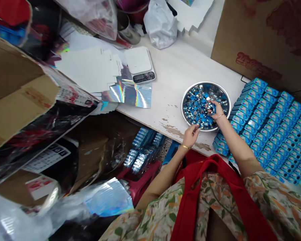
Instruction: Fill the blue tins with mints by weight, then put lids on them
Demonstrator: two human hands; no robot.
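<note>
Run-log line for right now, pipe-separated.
right hand: holding blue-and-silver pieces | left hand: by metal bowl, grip unclear | bowl: more pieces | blue boxes: stacked alongside

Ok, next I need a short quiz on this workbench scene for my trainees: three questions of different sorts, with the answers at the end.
1. What does the right hand hold?
A) A folded sheet
B) Small round pieces in blue and silver
C) A wooden spoon

2. True or false: in the picture, the stacked blue boxes stand to the right of the metal bowl.

3. Fill in the missing word: the left hand, at the near side of the bowl, has a gold-coloured ____ at its wrist.

Key: 1. B; 2. True; 3. bracelet
</note>
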